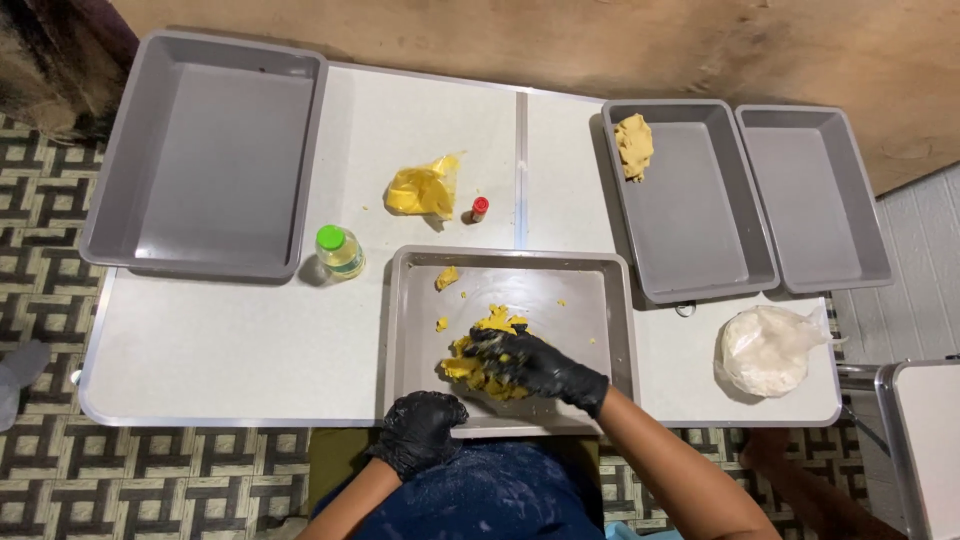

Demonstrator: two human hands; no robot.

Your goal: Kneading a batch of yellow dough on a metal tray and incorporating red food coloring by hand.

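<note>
Dark blue clothing (500, 500) fills the bottom of the view, and both black-gloved hands reach out from it. Biggest of all is the white table (230, 340), standing on a patterned floor (40, 300). On its far left sits a large grey tray (200, 155), with nothing in it. Two more grey trays sit at the far right: one (700, 210) holds a single lump of dough (634, 145) in its far corner, the other (815, 200) holds nothing.

Near the front edge lies a metal tray (600, 300), and in it the main mass of yellow dough (480, 365). The right hand (535, 365) is dug into that mass, fingers curled around it. The left hand (420, 430) rests at the tray's near rim, loosely clenched; whether it grips the rim I cannot tell.

The dough looks only partly worked: it is ragged and crumbly, with loose bits (447, 278) scattered across the tray.

Around the tray stand a white bag (765, 350) at the right, a yellow bag (422, 190), a green-capped bottle (338, 250) and a small red-capped vial (480, 208). None of them crowds the hands.
</note>
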